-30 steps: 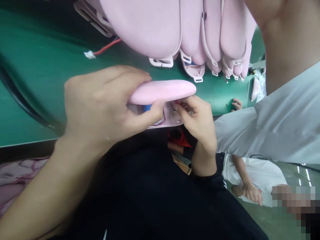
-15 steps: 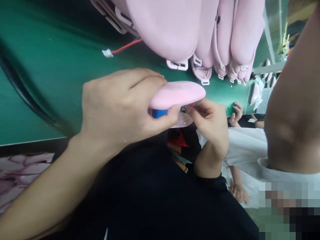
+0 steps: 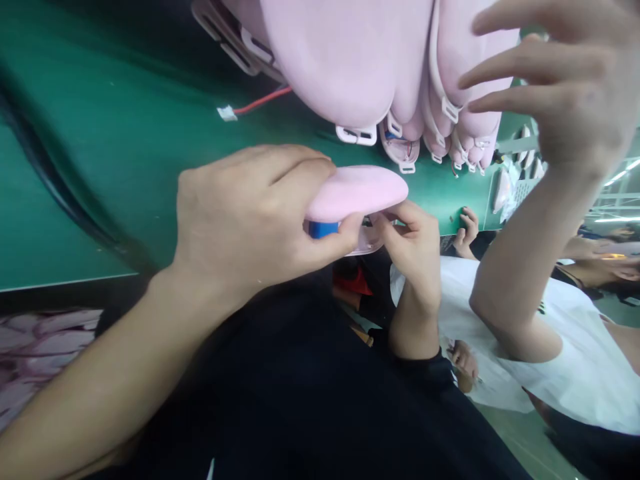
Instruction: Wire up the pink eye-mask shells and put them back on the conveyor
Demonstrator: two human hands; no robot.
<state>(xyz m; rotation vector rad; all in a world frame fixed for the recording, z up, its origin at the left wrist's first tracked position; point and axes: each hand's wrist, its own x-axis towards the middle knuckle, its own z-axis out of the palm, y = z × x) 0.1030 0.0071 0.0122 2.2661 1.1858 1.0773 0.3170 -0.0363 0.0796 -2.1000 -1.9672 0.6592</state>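
Over the near edge of the green table, my left hand (image 3: 250, 213) is closed around a pink plastic casing (image 3: 363, 190) with rounded ends. The casing's two halves are parted, and a blue block (image 3: 323, 229) shows in the gap beside my left thumb. My right hand (image 3: 413, 243) has its thumb and fingertips pinched at the far end of the gap, close to the inner parts. Whatever sits between those fingertips is hidden.
Several pink casings (image 3: 345, 60) with strap loops stand along the table (image 3: 125, 213). A red wire with a white connector (image 3: 227, 113) sticks out near them. A black cable (image 3: 45, 160) lies at left. A co-worker's hand (image 3: 565, 80) reaches over the casings from the right.
The co-worker's arm at right has shifted, and its spread hand now shows over the casings. My hands keep their grip on the pink casing; my right fingers have moved slightly.
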